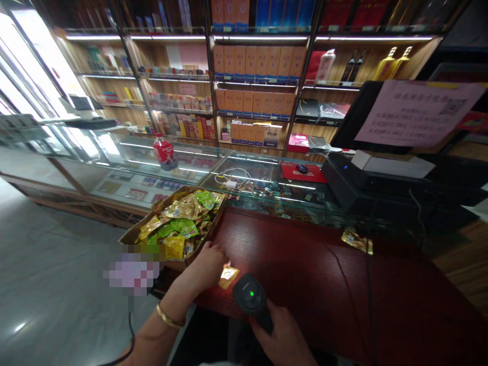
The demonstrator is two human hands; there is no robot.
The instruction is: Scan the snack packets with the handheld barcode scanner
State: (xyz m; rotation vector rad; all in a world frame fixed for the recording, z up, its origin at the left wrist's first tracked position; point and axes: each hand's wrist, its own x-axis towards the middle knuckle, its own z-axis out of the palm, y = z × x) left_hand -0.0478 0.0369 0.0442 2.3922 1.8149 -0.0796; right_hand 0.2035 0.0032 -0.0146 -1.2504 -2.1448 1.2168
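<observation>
- Gold packet: brightly lit, near side of the bench
- left hand: fingers curled by it, can't tell if it's pinched
- right hand: wrapped round the black scanner

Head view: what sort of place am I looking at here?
Most likely a shop, seen from its counter side: the right hand holds a handheld scanner, a glass display counter stands ahead, and the wall shelves carry rows of orange boxes and some bottles.
</observation>
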